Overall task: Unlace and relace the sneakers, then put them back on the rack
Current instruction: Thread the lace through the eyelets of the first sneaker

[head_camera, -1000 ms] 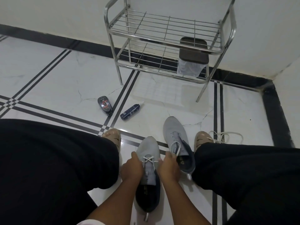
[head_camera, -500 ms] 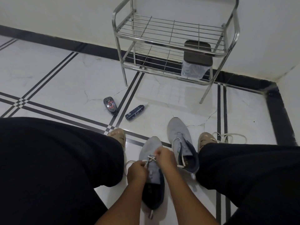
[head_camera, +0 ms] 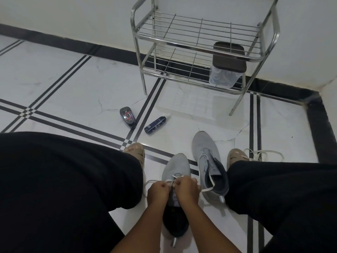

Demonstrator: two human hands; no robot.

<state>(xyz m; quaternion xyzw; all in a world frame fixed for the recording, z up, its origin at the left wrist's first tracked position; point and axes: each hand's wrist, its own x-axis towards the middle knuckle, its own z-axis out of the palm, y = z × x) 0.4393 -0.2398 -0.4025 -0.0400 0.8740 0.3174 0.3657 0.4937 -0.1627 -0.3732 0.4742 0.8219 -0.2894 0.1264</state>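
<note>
Hands together over near grey sneaker (head_camera: 176, 168) on floor (head_camera: 73, 84) between knees: left hand (head_camera: 158, 191) and right hand (head_camera: 187, 189) both pinching white lace (head_camera: 174, 178) above tongue. Second grey sneaker (head_camera: 207, 154) just beside, lace loose. Metal rack (head_camera: 204, 46) by wall, lidded container (head_camera: 227, 66) on lower shelf. Dark bottle (head_camera: 156, 124), small black device (head_camera: 127, 117) lying on floor between.

White walls (head_camera: 73, 13), black-striped white tile floor (head_camera: 63, 84)
</note>
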